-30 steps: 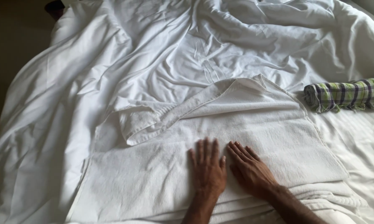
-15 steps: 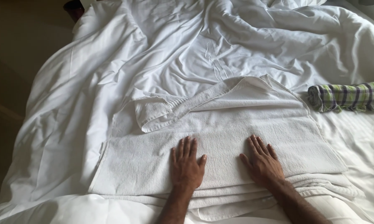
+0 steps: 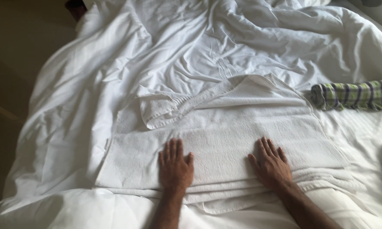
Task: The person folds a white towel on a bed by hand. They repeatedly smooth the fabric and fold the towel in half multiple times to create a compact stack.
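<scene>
- Floor (image 3: pixel 12 85): dark strip along the left edge, at 9 o'clock of the bed; no detail readable.
- Bed sheet (image 3: pixel 93 85): white, heavily creased, covers the whole bed; deepest wrinkles at 12 o'clock of the towel.
- White towel (image 3: pixel 225 127): lies at centre frame, folded into several layers, edges stacked along the near side. Its upper left corner is turned over on itself at 10 o'clock of the left hand.
- Left hand (image 3: pixel 175 167): palm flat on the towel's near edge, fingers extended and slightly spread, gripping nothing. The flat contact appears to press the layers level.
- Right hand (image 3: pixel 272 164): at 3 o'clock of the left hand, well apart; palm down, fingers fanned, nothing pinched. Judged to hold the fold down likewise.
- Rolled checked cloth (image 3: pixel 354 95): green and dark plaid, at 2 o'clock of the right hand, clear of the towel.
</scene>
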